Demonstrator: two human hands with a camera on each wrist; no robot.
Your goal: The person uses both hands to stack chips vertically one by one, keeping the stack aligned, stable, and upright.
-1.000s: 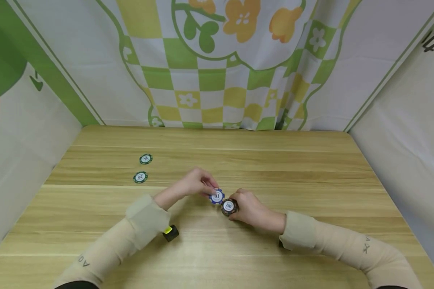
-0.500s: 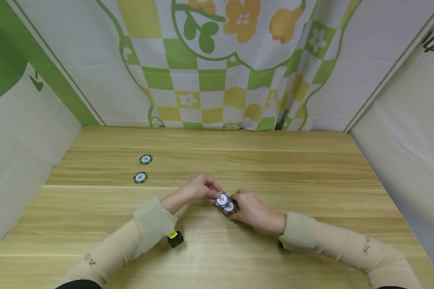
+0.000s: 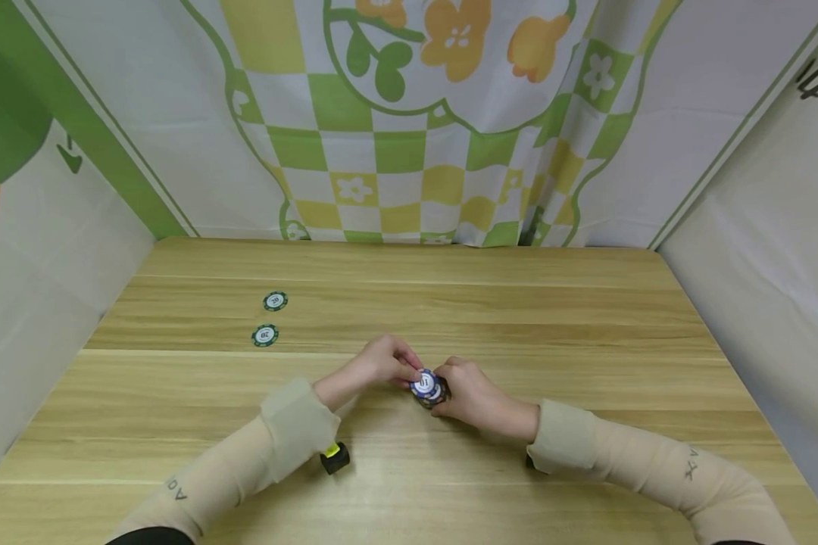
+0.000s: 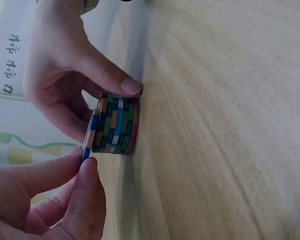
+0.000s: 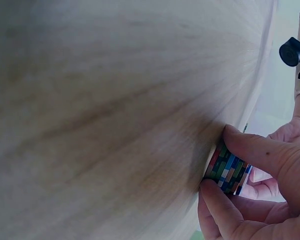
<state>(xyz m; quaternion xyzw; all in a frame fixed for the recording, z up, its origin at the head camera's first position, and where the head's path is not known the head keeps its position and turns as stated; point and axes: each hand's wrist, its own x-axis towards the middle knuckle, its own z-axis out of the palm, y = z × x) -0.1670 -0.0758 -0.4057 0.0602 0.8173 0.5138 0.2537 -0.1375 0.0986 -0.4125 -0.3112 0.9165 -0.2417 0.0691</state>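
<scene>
A blue poker chip (image 3: 424,384) marked 10 is pinched between the thumb and fingers of my left hand (image 3: 386,361). It lies over the top of a stack of poker chips (image 4: 115,125), a little off to the stack's left side. My right hand (image 3: 473,391) grips that stack from the right, thumb and fingers around its edge, with the stack upright on the table. In the right wrist view the stack (image 5: 226,170) shows red, green, blue and dark edges between the right thumb and fingers.
Two green poker chips marked 20, a farther one (image 3: 276,301) and a nearer one (image 3: 265,335), lie flat and apart on the wooden table (image 3: 552,303), left of the hands. A patterned curtain (image 3: 409,151) hangs behind the table's far edge.
My left hand has moved right and slightly nearer, carrying the blue chip from beside the stack to over its top. The right hand has kept its hold on the stack.
</scene>
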